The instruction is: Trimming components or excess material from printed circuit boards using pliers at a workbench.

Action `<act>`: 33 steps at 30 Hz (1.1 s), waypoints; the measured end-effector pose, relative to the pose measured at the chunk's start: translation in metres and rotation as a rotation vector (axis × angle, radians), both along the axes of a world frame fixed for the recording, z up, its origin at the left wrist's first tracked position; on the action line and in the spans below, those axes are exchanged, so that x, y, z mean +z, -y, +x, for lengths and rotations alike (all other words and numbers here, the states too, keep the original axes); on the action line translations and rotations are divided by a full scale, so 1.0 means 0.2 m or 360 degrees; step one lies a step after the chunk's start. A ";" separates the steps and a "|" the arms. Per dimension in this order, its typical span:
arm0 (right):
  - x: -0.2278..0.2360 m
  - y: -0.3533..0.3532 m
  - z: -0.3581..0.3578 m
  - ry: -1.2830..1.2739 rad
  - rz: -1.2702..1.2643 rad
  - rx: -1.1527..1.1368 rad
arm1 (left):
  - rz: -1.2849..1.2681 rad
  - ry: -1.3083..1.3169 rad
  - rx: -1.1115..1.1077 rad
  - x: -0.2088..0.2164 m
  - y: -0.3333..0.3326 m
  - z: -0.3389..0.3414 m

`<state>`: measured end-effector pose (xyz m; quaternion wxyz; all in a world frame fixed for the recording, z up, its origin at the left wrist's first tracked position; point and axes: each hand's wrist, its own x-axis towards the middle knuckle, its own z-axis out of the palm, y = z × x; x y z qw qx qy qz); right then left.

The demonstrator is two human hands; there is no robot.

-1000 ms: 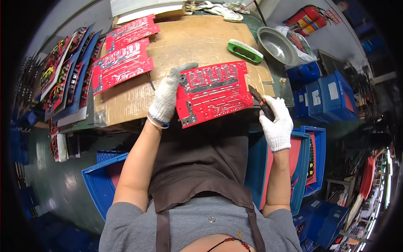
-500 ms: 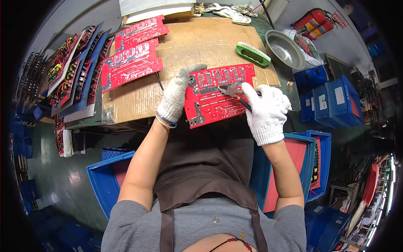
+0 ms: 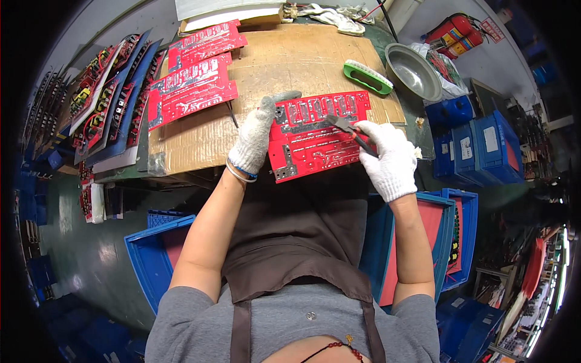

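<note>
Cardboard (image 3: 296, 66) beyond, one board (image 3: 318, 145) in hand, cutters (image 3: 354, 133) over its face

Nearest the body, a left crate (image 3: 143, 261) sits below the left hand (image 3: 251, 140) and a right crate (image 3: 376, 243) below the right hand (image 3: 390, 162). Both hands wear white gloves. The person's left hand is closed on the board's left edge, holding it tilted, printed side up, at the near edge of the cardboard. The right hand grips the cutters, their tip pointing left over the upper middle of the board; whether the blades touch it cannot be told.

Work on this board looks under way rather than finished, though any individual leads left to trim are too small to make out. Ahead and to the left of the left hand lie a second board (image 3: 193, 91) and, farther off, a third board (image 3: 207, 43); whether they are done or waiting is unclear. Farther left, stacked boards (image 3: 112, 103) lean in a row, their state equally uncertain.

Ahead of the right hand rests a green brush (image 3: 368, 80), apparently unused at this moment, with a metal bowl (image 3: 413, 71) beyond it to the right.
</note>
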<state>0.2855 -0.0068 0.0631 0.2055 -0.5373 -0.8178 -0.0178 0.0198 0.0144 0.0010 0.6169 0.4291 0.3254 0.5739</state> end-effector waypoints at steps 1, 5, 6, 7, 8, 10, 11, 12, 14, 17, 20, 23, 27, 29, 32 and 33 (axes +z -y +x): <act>0.00 0.00 0.03 -0.0153 -0.0033 -0.0004 | 0.0004 0.0003 -0.0020 0.00 0.00 0.01; -0.03 0.12 0.23 -0.0462 -0.0038 -0.0322 | 0.0015 -0.0029 0.0068 -0.03 -0.01 0.01; -0.09 0.15 0.32 -0.0409 0.0118 -0.0324 | -0.0016 0.0018 0.0047 -0.01 0.01 -0.01; -0.11 0.20 0.40 -0.0505 -0.0028 -0.0531 | -0.0051 0.0070 0.0029 0.01 0.02 -0.02; -0.13 0.26 0.46 -0.0416 -0.0080 -0.0696 | -0.0058 0.0056 0.0045 0.01 0.03 -0.03; -0.14 0.34 0.60 -0.0246 -0.0163 -0.0978 | -0.0066 0.0035 0.0074 0.00 0.03 -0.02; -0.12 0.37 0.64 -0.0113 -0.0194 -0.1076 | -0.0032 0.0018 0.0085 -0.01 0.02 -0.02; -0.10 0.39 0.68 -0.0017 -0.0179 -0.1118 | -0.0035 0.0032 0.0082 -0.02 0.02 -0.01; -0.09 0.39 0.71 0.0074 -0.0165 -0.1166 | -0.0036 0.0041 0.0071 -0.03 0.01 -0.01; -0.11 0.33 0.71 0.0359 -0.0121 -0.1111 | -0.0075 0.0073 0.0072 -0.02 0.02 0.00; -0.17 0.29 0.72 0.0707 -0.0155 -0.1032 | -0.0080 0.0102 0.0049 -0.01 0.03 0.01; -0.19 0.29 0.71 0.0718 -0.0192 -0.0985 | -0.0059 0.0064 0.0077 -0.02 0.02 -0.01; -0.22 0.30 0.72 0.0708 -0.0213 -0.0947 | -0.0031 0.0035 0.0093 -0.02 0.01 0.01; -0.25 0.29 0.73 0.0631 -0.0282 -0.0945 | -0.0027 0.0030 0.0093 -0.02 0.01 0.01; -0.28 0.29 0.66 0.0650 -0.0346 -0.1000 | -0.0069 0.0066 0.0101 -0.03 0.02 0.00; -0.28 0.30 0.65 0.0651 -0.0343 -0.0983 | -0.0065 0.0072 0.0093 -0.03 0.02 -0.01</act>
